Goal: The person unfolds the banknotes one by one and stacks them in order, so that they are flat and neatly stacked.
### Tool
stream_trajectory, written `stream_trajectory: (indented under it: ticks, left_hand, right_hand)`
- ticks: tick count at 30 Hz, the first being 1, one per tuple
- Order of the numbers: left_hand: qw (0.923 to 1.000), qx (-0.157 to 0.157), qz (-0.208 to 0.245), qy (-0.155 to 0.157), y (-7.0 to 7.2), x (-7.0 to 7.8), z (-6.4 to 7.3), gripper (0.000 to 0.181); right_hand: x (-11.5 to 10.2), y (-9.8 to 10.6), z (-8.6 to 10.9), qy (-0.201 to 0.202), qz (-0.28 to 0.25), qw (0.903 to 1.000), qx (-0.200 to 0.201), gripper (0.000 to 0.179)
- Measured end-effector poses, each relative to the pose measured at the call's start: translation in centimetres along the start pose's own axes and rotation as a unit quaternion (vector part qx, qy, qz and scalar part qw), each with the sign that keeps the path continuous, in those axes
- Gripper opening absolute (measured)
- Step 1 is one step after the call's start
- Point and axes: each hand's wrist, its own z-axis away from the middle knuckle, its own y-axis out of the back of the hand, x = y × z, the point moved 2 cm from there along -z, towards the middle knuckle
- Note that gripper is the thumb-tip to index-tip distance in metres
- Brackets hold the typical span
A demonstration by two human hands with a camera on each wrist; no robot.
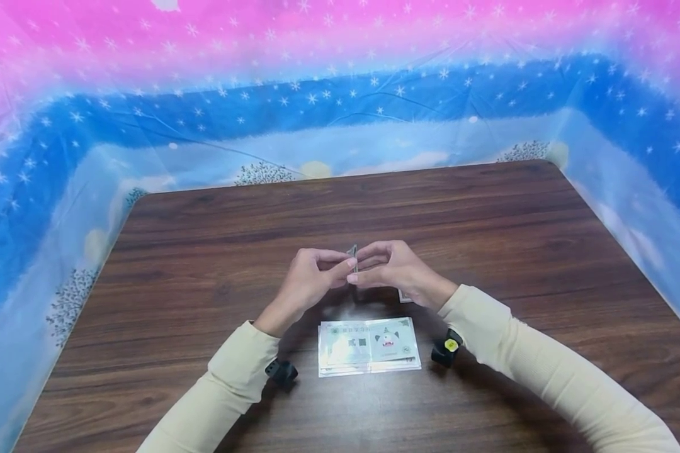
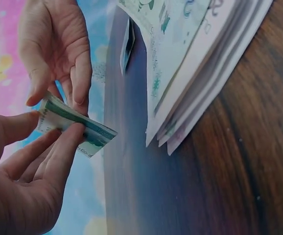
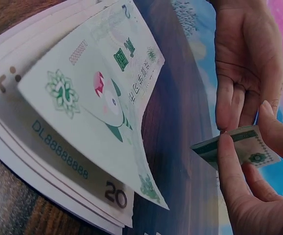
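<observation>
Above the middle of the table, a small folded green banknote (image 1: 354, 258) is pinched between both hands. My left hand (image 1: 308, 280) grips it from the left, thumb on the near side. My right hand (image 1: 393, 267) pinches the other side with thumb and fingers. The wrist views show the folded note (image 2: 78, 125) with green print and several layers at its edge. Below the hands lies a stack of banknotes (image 1: 368, 352), the top one green with a cartoon face and a middle crease. A 20 shows on a note (image 3: 114, 193) under it.
Partly hidden behind my right hand, a small folded paper piece (image 1: 405, 297) lies on the brown wooden table (image 1: 204, 251). Black wrist devices (image 1: 283, 372) sit at the cuffs. A pink and blue snowflake cloth (image 1: 328, 94) hangs round the table's back and sides.
</observation>
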Motion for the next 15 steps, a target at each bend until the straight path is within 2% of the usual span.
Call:
stream_trajectory:
  ticks: [7, 15]
  left_hand:
    - [0.9989, -0.019, 0.042, -0.003, 0.0, 0.0, 0.2, 0.025]
    - [0.9978, -0.011, 0.065, 0.005, 0.2, 0.3, 0.7, 0.027]
  right_hand:
    - [-0.2, 0.3, 0.4, -0.006, -0.007, 1.0, -0.003, 0.052]
    - [-0.7, 0.8, 1.1, -0.021, -0.045, 0.9988, 0.003, 0.047]
